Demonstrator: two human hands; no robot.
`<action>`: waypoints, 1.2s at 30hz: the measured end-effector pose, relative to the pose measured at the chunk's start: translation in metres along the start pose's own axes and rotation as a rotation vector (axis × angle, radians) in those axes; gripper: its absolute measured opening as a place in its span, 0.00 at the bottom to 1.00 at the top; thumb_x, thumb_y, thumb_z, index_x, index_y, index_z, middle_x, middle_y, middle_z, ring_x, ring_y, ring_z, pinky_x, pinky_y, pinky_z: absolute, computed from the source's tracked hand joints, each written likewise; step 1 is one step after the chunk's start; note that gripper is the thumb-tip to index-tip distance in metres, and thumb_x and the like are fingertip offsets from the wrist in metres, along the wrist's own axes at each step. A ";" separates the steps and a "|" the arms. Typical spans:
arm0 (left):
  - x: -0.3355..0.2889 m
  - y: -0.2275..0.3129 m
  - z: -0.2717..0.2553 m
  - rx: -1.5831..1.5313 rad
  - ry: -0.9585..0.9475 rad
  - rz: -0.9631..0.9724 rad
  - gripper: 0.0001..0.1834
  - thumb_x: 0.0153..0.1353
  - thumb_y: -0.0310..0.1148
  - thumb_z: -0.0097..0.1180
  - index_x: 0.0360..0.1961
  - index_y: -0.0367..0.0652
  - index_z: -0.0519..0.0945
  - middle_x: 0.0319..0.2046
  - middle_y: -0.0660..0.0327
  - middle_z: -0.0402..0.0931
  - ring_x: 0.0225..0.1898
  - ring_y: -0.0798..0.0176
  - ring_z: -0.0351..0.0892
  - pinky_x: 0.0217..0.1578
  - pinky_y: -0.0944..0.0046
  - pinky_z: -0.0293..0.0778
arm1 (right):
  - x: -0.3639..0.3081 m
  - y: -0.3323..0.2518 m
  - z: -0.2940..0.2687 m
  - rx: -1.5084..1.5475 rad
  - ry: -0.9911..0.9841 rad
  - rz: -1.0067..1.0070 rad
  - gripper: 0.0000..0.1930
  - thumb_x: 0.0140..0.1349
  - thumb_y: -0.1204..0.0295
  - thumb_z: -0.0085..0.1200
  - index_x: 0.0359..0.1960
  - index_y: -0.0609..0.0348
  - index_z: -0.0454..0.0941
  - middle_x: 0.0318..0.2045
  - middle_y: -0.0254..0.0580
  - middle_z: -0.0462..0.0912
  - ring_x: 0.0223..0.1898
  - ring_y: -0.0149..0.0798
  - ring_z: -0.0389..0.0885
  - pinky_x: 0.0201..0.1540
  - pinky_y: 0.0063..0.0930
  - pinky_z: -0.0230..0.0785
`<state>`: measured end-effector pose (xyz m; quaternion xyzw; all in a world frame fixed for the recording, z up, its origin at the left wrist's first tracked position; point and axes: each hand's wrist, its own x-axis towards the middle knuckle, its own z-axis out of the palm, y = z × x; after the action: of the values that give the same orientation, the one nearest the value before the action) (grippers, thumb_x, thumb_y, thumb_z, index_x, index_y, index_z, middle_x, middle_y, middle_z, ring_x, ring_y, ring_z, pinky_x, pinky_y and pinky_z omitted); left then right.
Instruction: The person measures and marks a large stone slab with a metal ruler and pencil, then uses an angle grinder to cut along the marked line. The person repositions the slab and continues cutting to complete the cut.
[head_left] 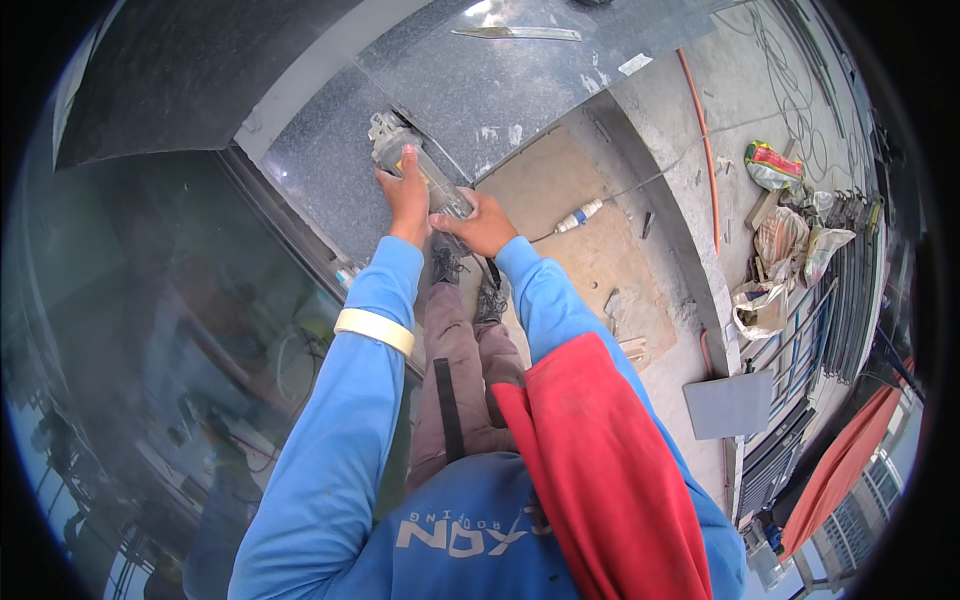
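Observation:
Both hands grip a dusty grey angle grinder (pixel 440 182) that lies along a seam in the dark speckled stone slabs (pixel 330 170). My left hand (pixel 407 195) is closed round the front of its body, just behind the gear head, thumb on top. Around the rear of the body my right hand (pixel 485 226) is wrapped, with its fingers partly hidden. At the far end the dark disc (pixel 405 117) shows only in part, close to the stone. A cream tape roll (pixel 374 331) sits round my left sleeve, and a red cloth (pixel 605 440) covers my right upper arm.
A blue and white plug connector (pixel 579 216) with its cable lies on the tan board (pixel 590 270) at right. Beyond it run a grey ledge and an orange hose (pixel 703 150). Sacks (pixel 780 240) and metal bars stand farther right. A dark glass panel (pixel 180 300) fills the left.

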<state>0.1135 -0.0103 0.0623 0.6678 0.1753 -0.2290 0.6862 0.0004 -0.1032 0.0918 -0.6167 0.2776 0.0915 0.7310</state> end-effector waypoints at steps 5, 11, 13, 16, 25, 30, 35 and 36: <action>0.001 0.011 0.000 0.055 0.021 -0.023 0.51 0.73 0.49 0.56 0.77 0.29 0.39 0.72 0.38 0.55 0.71 0.45 0.62 0.69 0.53 0.64 | 0.008 -0.001 0.000 -0.096 0.025 0.075 0.26 0.57 0.65 0.72 0.54 0.68 0.81 0.36 0.43 0.89 0.35 0.31 0.84 0.40 0.29 0.77; -0.031 0.000 0.001 0.091 0.026 -0.062 0.52 0.72 0.50 0.56 0.77 0.27 0.39 0.73 0.36 0.55 0.72 0.43 0.62 0.70 0.53 0.62 | -0.026 0.010 -0.003 0.002 -0.024 -0.003 0.27 0.61 0.67 0.70 0.59 0.68 0.77 0.40 0.42 0.88 0.36 0.28 0.84 0.39 0.27 0.78; -0.038 -0.006 0.000 0.082 0.019 -0.087 0.52 0.72 0.51 0.56 0.77 0.27 0.39 0.73 0.35 0.55 0.72 0.43 0.62 0.70 0.53 0.62 | -0.036 0.010 -0.007 -0.024 -0.032 -0.021 0.28 0.61 0.67 0.70 0.60 0.68 0.77 0.41 0.42 0.88 0.36 0.28 0.84 0.40 0.26 0.78; -0.038 -0.011 -0.001 0.103 0.003 -0.022 0.51 0.73 0.51 0.55 0.77 0.26 0.41 0.72 0.35 0.55 0.72 0.43 0.61 0.70 0.53 0.61 | -0.038 0.008 -0.008 0.012 -0.020 0.010 0.28 0.59 0.66 0.71 0.60 0.67 0.78 0.40 0.42 0.88 0.36 0.28 0.84 0.41 0.27 0.77; -0.005 -0.007 -0.001 0.031 0.012 0.005 0.49 0.72 0.47 0.57 0.77 0.30 0.43 0.72 0.37 0.56 0.72 0.44 0.62 0.69 0.52 0.62 | -0.007 0.003 -0.002 0.021 -0.025 0.012 0.27 0.58 0.65 0.72 0.56 0.66 0.80 0.37 0.42 0.88 0.35 0.28 0.83 0.39 0.27 0.77; 0.001 0.003 0.000 0.080 0.069 -0.011 0.50 0.72 0.48 0.56 0.78 0.30 0.41 0.73 0.37 0.55 0.72 0.44 0.62 0.70 0.52 0.61 | 0.003 -0.003 0.001 -0.042 -0.008 0.053 0.24 0.57 0.65 0.72 0.53 0.67 0.82 0.37 0.41 0.88 0.36 0.29 0.83 0.42 0.27 0.76; -0.022 0.001 0.001 0.064 0.037 -0.017 0.51 0.72 0.49 0.56 0.77 0.28 0.41 0.73 0.36 0.54 0.73 0.43 0.60 0.71 0.52 0.60 | -0.019 0.001 0.000 -0.059 -0.022 -0.025 0.27 0.61 0.67 0.71 0.58 0.68 0.78 0.38 0.42 0.88 0.35 0.29 0.85 0.37 0.27 0.77; -0.028 -0.002 0.000 0.064 0.024 -0.025 0.51 0.72 0.49 0.56 0.77 0.28 0.40 0.73 0.36 0.54 0.73 0.43 0.60 0.71 0.52 0.59 | -0.026 0.003 -0.002 -0.028 -0.029 -0.046 0.27 0.61 0.67 0.71 0.59 0.68 0.78 0.39 0.42 0.88 0.35 0.29 0.85 0.38 0.27 0.77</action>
<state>0.0892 -0.0086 0.0764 0.6899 0.1844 -0.2349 0.6595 -0.0229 -0.0991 0.1030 -0.6316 0.2514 0.0878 0.7281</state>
